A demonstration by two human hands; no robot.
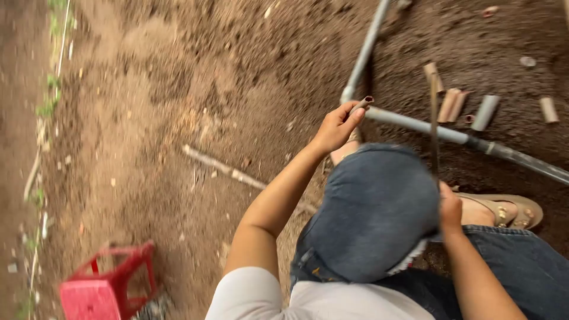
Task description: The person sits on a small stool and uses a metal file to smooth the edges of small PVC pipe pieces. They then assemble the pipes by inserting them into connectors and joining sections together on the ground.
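The left hand (338,125) is closed around a short brown tube piece (363,104), whose open end pokes out past the fingertips, just above the joint where 2 grey pipes (415,124) meet on the soil. The right hand (450,210) grips the lower end of a thin dark blade-like tool (434,127) that stands nearly upright; its tip reaches up among the cut pieces. The picture is motion-blurred, so what kind of tool it is cannot be told.

Between the 2 hands sits the person's raised knee in blue denim (376,210) — it fills the middle of the view and hides the ground and part of the pipe below it. A foot in a tan sandal (510,210) rests just right of the right hand, near the long pipe.

Beyond the pipe lie short cut tube pieces (453,105): about 5 can be counted — 1 by the tool's tip, 2 brown ones touching side by side, 1 grey (486,112) and 1 tan at the far right (549,109).

A pale stick (228,170) lies aslant on the bare brown soil (178,89) left of the left arm. 1 red plastic stool (109,284) stands at the lower left, well apart from the hands. A thin line with green sprouts (53,83) runs along the left edge.
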